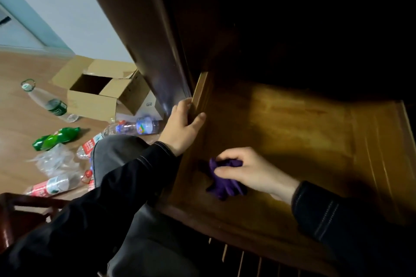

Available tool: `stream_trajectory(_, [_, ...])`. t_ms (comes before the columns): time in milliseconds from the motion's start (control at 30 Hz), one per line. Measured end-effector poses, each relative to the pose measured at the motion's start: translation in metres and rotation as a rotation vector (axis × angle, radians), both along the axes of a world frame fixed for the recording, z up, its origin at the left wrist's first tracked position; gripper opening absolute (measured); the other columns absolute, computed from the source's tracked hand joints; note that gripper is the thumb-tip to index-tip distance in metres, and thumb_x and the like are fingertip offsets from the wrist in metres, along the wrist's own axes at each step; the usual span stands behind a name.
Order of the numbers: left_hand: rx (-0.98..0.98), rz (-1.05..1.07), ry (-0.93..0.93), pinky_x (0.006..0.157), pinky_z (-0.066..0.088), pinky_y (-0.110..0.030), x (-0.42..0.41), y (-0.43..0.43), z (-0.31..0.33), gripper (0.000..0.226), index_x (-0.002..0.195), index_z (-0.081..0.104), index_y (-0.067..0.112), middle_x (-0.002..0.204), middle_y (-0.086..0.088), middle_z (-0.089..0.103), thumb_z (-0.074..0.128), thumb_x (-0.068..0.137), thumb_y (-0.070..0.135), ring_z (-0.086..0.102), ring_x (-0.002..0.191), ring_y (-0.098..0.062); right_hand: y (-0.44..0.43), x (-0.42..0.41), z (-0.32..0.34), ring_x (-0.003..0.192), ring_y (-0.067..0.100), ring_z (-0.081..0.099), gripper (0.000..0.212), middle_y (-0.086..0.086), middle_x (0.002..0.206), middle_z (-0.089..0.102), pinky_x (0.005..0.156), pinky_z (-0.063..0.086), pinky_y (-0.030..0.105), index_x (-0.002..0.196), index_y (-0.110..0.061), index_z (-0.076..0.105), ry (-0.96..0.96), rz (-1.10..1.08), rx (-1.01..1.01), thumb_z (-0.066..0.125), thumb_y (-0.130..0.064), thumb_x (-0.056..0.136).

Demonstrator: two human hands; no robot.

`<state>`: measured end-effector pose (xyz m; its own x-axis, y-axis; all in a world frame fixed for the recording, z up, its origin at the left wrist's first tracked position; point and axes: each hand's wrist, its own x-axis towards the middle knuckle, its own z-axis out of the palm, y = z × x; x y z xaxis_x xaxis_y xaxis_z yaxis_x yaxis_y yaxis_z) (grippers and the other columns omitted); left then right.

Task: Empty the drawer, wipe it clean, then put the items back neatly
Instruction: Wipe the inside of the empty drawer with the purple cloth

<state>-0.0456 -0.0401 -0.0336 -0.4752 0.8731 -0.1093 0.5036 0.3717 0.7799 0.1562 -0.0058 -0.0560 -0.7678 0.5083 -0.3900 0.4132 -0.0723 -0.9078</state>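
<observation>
A wooden drawer is pulled out below a dark desk, and its brown floor shows nothing but a cloth. My left hand grips the drawer's left side wall, thumb inside and fingers over the top edge. My right hand holds a crumpled purple cloth and presses it on the drawer floor near the front left corner. The back of the drawer lies in deep shadow.
On the wooden floor to the left lie several plastic bottles, among them a green one and a clear one, beside an open cardboard box. A dark desk panel rises above the drawer. A red-brown chair stands at the lower left.
</observation>
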Motion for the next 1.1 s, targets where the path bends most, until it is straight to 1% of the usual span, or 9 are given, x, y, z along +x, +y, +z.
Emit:
stream_trajectory(133, [0.046,0.04,0.043,0.094,0.046,-0.034,0.0,0.004,-0.014,0.029,0.128,0.051,0.021,0.113,-0.003,0.063,0.056,0.1,0.03,0.059,0.106,-0.019,-0.023,-0.021,-0.012,0.1,-0.001,0.066,0.024,-0.01,0.111,0.07,0.088,0.052,0.015,0.119,-0.033,0.061,-0.03,0.156,-0.057,0.068,-0.03,0.096])
stream_trajectory(267, [0.065,0.042,0.061,0.084,0.041,-0.027,0.0,0.002,-0.014,0.029,0.127,0.053,0.021,0.108,0.006,0.063,0.056,0.099,0.028,0.058,0.099,-0.012,-0.039,-0.025,-0.019,0.117,0.018,0.063,0.039,0.001,0.128,0.066,0.105,0.047,0.039,0.134,-0.023,0.057,-0.154,0.369,0.079,0.061,-0.038,0.099])
stream_trajectory(367, [0.061,0.019,0.071,0.087,0.043,-0.03,0.0,0.002,-0.012,0.029,0.128,0.052,0.019,0.111,0.001,0.063,0.055,0.099,0.025,0.058,0.101,-0.016,-0.04,-0.025,-0.015,0.111,0.021,0.065,0.031,0.003,0.12,0.07,0.103,0.047,0.042,0.127,-0.021,0.064,-0.134,0.381,0.081,0.063,-0.033,0.098])
stream_trajectory(500, [0.051,0.006,0.088,0.093,0.047,-0.037,-0.001,0.001,-0.012,0.029,0.128,0.051,0.019,0.112,-0.002,0.063,0.054,0.1,0.025,0.059,0.103,-0.021,-0.035,-0.023,-0.011,0.092,0.017,0.066,0.017,0.004,0.105,0.073,0.085,0.05,0.028,0.111,-0.023,0.072,-0.064,0.363,-0.004,0.071,-0.025,0.093])
stream_trajectory(633, [0.057,0.012,0.063,0.091,0.049,-0.038,0.002,0.001,-0.009,0.027,0.126,0.052,0.018,0.108,-0.003,0.064,0.054,0.1,0.024,0.06,0.1,-0.021,-0.036,-0.025,-0.009,0.11,0.013,0.06,0.023,-0.003,0.121,0.067,0.099,0.047,0.03,0.115,-0.021,0.072,-0.198,0.422,0.135,0.072,-0.022,0.092])
stream_trajectory(767, [0.078,0.027,0.043,0.086,0.048,-0.033,0.002,0.0,-0.011,0.024,0.123,0.054,0.02,0.104,0.001,0.065,0.056,0.099,0.023,0.061,0.097,-0.018,-0.038,-0.026,0.002,0.078,0.0,0.061,0.017,-0.008,0.089,0.07,0.073,0.048,0.014,0.096,-0.029,0.075,0.069,0.335,-0.068,0.078,-0.017,0.086])
stream_trajectory(933, [0.084,0.029,0.021,0.087,0.047,-0.03,0.002,0.002,-0.011,0.024,0.123,0.054,0.02,0.108,0.003,0.065,0.056,0.099,0.021,0.061,0.099,-0.015,-0.041,-0.029,-0.009,0.107,0.017,0.062,0.019,-0.001,0.119,0.067,0.098,0.049,0.033,0.11,-0.021,0.072,-0.213,0.407,0.183,0.073,-0.019,0.091])
stream_trajectory(1000, [0.085,0.029,0.016,0.086,0.046,-0.03,0.001,0.002,-0.012,0.025,0.124,0.054,0.021,0.109,0.003,0.066,0.056,0.099,0.023,0.061,0.099,-0.014,-0.043,-0.027,-0.006,0.103,0.018,0.065,0.017,0.001,0.112,0.071,0.096,0.052,0.038,0.105,-0.024,0.074,-0.106,0.359,0.119,0.074,-0.019,0.089])
stream_trajectory(1100, [0.096,0.042,0.021,0.082,0.045,-0.026,0.0,0.0,-0.014,0.031,0.125,0.054,0.022,0.107,0.005,0.066,0.056,0.095,0.028,0.061,0.097,-0.011,-0.04,-0.025,0.004,0.082,0.029,0.068,0.015,0.013,0.095,0.072,0.078,0.055,0.041,0.093,-0.031,0.076,0.139,0.294,-0.078,0.08,-0.02,0.083])
